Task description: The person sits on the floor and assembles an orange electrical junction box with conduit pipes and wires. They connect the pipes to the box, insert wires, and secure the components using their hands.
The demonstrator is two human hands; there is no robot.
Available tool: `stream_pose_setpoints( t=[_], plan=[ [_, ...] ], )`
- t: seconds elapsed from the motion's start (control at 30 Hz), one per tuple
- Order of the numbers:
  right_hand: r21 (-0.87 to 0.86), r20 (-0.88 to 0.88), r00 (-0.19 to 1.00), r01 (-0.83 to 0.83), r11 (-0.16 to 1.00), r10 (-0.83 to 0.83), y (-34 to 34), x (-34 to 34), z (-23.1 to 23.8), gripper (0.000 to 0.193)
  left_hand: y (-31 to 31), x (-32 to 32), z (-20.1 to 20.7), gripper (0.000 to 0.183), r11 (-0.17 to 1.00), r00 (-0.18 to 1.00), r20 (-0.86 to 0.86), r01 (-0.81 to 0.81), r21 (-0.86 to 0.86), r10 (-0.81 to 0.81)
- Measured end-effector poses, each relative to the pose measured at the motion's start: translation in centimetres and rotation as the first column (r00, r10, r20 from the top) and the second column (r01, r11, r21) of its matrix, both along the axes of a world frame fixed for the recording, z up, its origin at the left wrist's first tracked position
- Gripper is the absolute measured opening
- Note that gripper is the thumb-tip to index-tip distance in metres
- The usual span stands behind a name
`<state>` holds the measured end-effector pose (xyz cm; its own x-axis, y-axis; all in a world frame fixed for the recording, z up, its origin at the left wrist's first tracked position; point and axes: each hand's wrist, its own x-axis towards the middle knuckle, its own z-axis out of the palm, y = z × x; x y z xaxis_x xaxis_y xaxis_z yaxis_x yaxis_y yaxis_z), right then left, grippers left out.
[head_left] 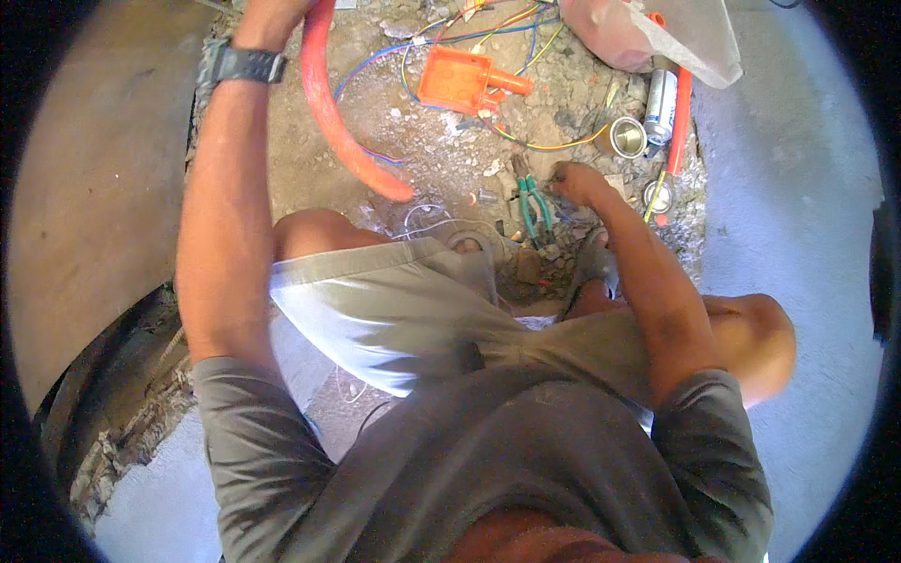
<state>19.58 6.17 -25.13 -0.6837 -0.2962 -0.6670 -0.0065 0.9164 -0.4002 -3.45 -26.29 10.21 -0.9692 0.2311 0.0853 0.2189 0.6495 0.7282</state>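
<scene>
My left hand (pixel 274 17), partly cut off by the upper edge, is closed round a curved orange conduit pipe (pixel 330 122). The pipe hangs down over the rubble, with thin blue and red wires by its lower end. Low over the ground, my right hand (pixel 576 183) has its fingers curled in; what they hold, if anything, is hidden. Just left of it lies a pair of pliers (pixel 532 205) with green handles. An orange electrical box (pixel 452 79) with pipe stubs rests further off, and coloured wires (pixel 549 145) run around it.
At the right stand an open tin (pixel 627 138) and a spray can (pixel 663 105), beside a straight orange pipe (pixel 680 131). A plastic bag (pixel 657 38) lies beyond them. A brown board (pixel 103 169) is at the left; grey concrete (pixel 779 216) borders the rubble at the right.
</scene>
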Motion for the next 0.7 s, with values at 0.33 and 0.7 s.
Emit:
stream_pose_setpoints(
  t=[0.33, 0.7],
  plan=[
    [0.043, 0.023, 0.99, -0.14, 0.989, 0.139, -0.5, -3.2, -0.4, 0.045, 3.7, 8.2, -16.5, 0.036, 0.684, 0.808, 0.39, -0.584, 0.436, 0.441],
    [-0.121, 0.289, 0.919, 0.313, 0.942, -0.268, 1.6, -5.4, 3.8, 0.075, 9.9, 16.0, -29.0, 0.038, 0.349, 0.592, 0.558, -0.801, 0.485, 0.582]
  ],
)
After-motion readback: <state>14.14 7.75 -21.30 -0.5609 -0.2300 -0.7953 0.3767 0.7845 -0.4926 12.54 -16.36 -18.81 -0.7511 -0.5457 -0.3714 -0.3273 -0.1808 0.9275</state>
